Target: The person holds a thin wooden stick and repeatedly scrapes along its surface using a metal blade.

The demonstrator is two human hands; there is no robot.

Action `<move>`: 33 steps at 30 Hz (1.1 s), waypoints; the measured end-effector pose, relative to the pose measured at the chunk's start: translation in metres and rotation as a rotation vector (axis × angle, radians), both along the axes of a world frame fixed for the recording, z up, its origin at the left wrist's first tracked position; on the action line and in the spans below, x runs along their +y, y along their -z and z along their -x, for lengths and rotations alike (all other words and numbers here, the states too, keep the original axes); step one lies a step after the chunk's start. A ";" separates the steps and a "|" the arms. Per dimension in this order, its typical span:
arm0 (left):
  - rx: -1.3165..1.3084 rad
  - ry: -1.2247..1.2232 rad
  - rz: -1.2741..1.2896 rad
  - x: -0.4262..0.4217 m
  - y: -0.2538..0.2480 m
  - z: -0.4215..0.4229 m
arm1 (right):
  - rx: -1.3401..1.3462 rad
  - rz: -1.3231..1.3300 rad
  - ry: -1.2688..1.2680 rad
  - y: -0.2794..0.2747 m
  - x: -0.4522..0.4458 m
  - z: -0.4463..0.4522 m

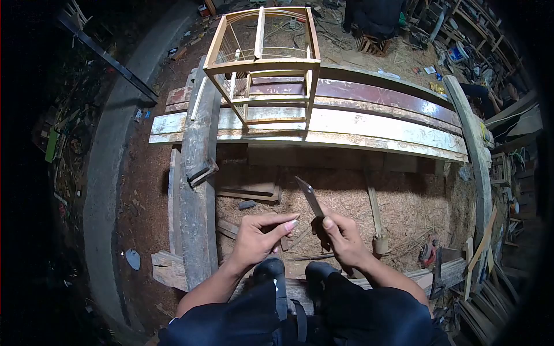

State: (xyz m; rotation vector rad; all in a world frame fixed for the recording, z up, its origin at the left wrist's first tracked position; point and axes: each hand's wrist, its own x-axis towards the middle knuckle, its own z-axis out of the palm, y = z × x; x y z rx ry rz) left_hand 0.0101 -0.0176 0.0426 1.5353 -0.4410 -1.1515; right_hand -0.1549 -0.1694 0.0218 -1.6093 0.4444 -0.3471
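A knife-like blade (312,200) is gripped at its near end by the closed right hand (343,235) and projects forward from it. The left hand (254,239), just beside, is pinched; whether anything thin is held cannot be told. The blade is judged light, stiff and sharp-edged; the near end is best grasped. Beyond both hands, a wooden frame (262,64) is supported on planks (369,130).

Frame (262,64) on planks (375,130), beyond both hands (253,241), beam (196,230) at left, path (104,230) farther left
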 end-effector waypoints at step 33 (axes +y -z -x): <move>-0.124 0.003 0.045 -0.003 0.000 0.010 | -0.156 0.419 0.014 -0.004 0.004 -0.014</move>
